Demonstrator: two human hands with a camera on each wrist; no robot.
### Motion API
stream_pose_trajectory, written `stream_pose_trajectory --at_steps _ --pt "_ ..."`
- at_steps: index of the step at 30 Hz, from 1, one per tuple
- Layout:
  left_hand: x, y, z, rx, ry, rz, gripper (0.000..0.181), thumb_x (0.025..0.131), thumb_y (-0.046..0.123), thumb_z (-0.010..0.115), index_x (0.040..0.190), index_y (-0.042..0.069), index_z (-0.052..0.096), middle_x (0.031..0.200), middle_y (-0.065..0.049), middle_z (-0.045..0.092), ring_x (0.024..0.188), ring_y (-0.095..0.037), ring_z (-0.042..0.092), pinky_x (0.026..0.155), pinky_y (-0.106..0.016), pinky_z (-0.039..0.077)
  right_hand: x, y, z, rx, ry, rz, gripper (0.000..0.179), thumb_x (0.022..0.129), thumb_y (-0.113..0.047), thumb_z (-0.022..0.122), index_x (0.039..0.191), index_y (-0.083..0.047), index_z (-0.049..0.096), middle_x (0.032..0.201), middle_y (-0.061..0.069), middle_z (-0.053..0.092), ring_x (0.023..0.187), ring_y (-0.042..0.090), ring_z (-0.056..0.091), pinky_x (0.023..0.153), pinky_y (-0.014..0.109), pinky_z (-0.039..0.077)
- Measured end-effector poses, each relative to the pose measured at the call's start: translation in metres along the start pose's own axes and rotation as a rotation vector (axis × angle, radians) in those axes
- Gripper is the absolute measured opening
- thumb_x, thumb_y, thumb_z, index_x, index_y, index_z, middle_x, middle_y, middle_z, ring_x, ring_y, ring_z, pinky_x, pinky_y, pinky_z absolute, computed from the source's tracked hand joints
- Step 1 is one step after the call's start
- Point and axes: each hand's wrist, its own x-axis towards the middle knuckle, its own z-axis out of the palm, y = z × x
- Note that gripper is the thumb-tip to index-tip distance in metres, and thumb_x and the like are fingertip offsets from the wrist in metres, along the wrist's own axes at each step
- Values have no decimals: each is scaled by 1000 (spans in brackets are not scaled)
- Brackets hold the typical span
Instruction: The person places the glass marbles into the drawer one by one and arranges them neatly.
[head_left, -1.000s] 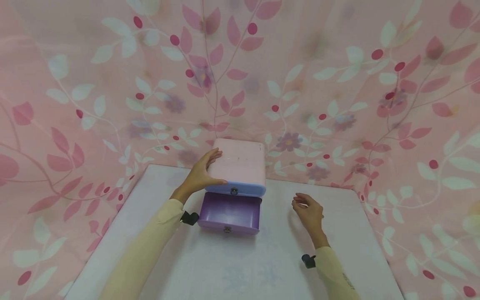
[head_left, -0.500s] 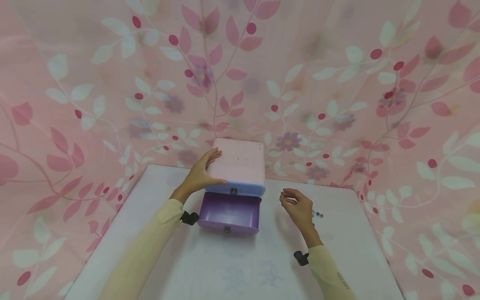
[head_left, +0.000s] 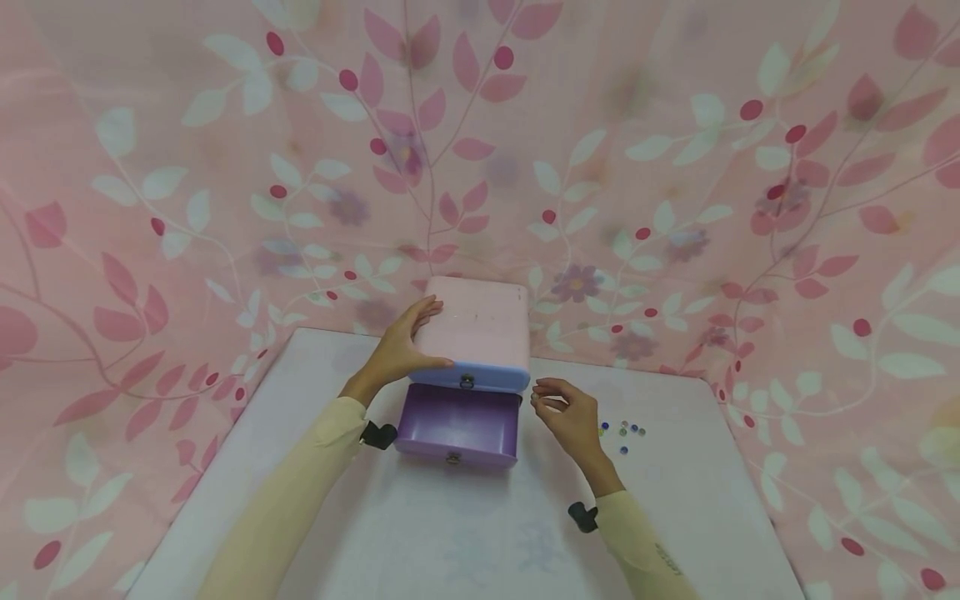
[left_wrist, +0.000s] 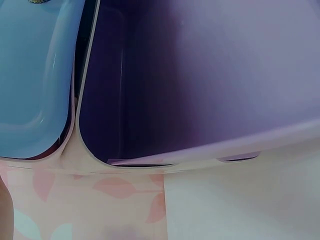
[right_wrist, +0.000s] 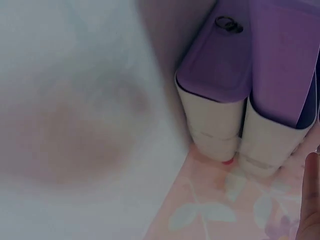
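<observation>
Apparently a marble in right hand, near purple drawer.

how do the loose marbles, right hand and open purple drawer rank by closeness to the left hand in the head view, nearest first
1. Open purple drawer: just below and right of the left hand.
2. Right hand: farther right, past that drawer.
3. Loose marbles: farthest right.

A pink chest stands, one purple drawer open, marbles to its right
</observation>
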Motion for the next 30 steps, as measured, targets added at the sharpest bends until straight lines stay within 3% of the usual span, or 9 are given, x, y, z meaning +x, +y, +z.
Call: stream_pose_trajectory --at_steps 4,17,30 --pt "0 0 1 -4 -4 -4 110 64 16 94 150 -3 28 148 -20 42 138 -32 37 115 -44 29 -1 -1 6 2 -27 -28 30 75 20 70 104 17 64 96 30 67 85 44 68 77 37 60" --pt "0 -1 0 -14 2 -8 110 64 15 94 150 -2 28 148 -20 42 138 -32 37 116 -43 29 -11 -6 14 10 -9 -64 32 73 23 70 104 18 63 94 31 67 84 46 67 76 41 60" --pt "0 1 1 -39 3 -6 111 63 15 94 150 -3 27 148 -22 41 138 -34 36 116 -47 27 -16 -6 27 56 -77 -102 31 71 26 69 101 19 64 97 34 65 86 47 67 76 42 59"
